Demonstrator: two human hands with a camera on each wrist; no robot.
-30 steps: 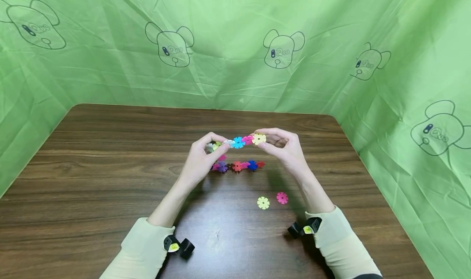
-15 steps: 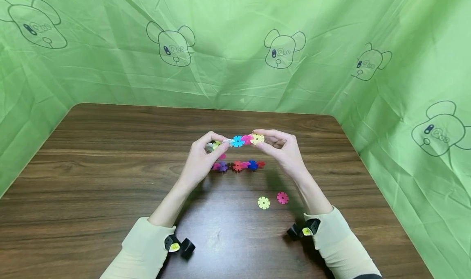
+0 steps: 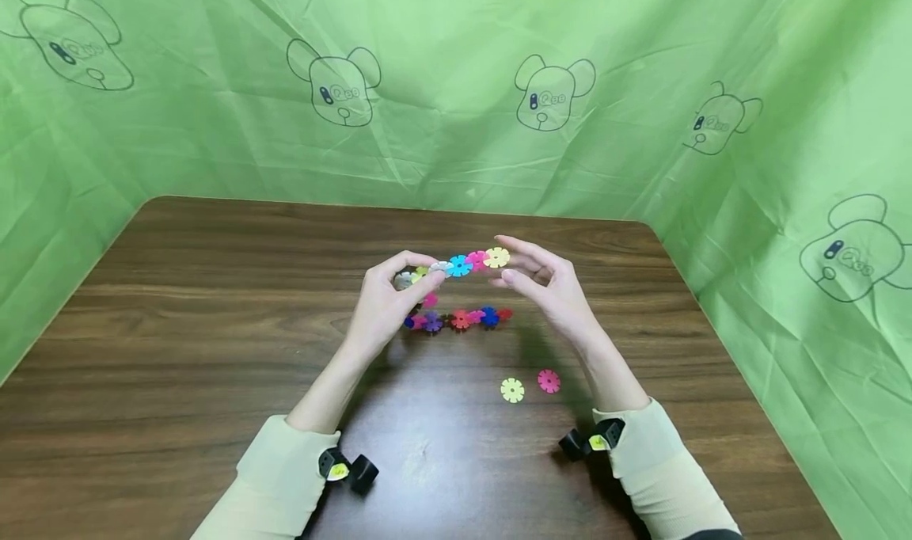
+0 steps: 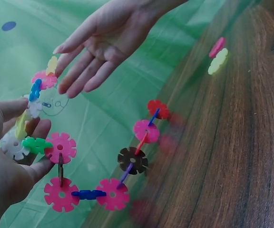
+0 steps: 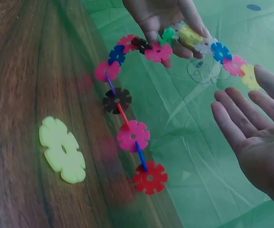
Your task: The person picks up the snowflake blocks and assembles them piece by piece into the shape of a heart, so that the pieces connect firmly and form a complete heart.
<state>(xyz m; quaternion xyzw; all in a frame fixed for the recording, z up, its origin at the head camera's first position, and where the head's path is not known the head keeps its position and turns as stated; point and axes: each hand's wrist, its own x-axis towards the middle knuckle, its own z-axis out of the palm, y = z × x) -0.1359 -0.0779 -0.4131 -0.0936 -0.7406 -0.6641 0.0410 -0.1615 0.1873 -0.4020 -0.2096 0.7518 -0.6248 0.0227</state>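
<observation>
A chain of colourful notched plastic discs [image 3: 459, 266] bends into a U in front of me. My left hand [image 3: 381, 302] pinches it between thumb and fingers at a whitish disc [image 4: 33, 108]. From there a blue, a pink and a pale yellow disc [image 3: 497, 257] stick out toward the right. My right hand [image 3: 552, 283] is beside that yellow end disc, its thumb and fingers spread and holding nothing. The chain's other arm hangs nearer to me and ends in a red disc [image 5: 150, 177]. Part of the bend is hidden behind my left hand in the head view.
Two loose discs lie on the brown wooden table [image 3: 214, 350], one yellow-green [image 3: 512, 390] and one pink [image 3: 549, 381]. A green cloth [image 3: 442, 160] with printed bear heads hangs behind and beside the table. Wrist cameras sit on both cuffs.
My right hand has let go of the pale yellow end disc and spread its fingers. That end of the chain has risen slightly. My left hand keeps its pinch.
</observation>
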